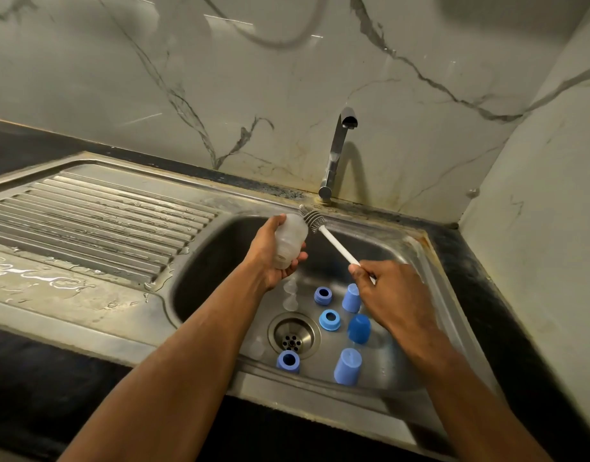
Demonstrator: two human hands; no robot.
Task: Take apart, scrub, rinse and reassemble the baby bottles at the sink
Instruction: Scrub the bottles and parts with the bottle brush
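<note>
My left hand (270, 258) has its fingers wrapped round the clear bottle (289, 240), held over the sink (417, 241) at about eleven o'clock of the basin, its far end toward the tap (337, 151). My right hand (387, 288) pinches the white handle of the bottle brush (323, 233), bristles against the bottle's far end, outside it as far as I can tell. The risk I see: a wet, smooth bottle twisting out of that grip if I push hard. Below, blue rings (330, 320), blue caps (359, 328) and clear teats (290, 295) lie loose round the drain (293, 335); a dropped bottle would scatter them.
</note>
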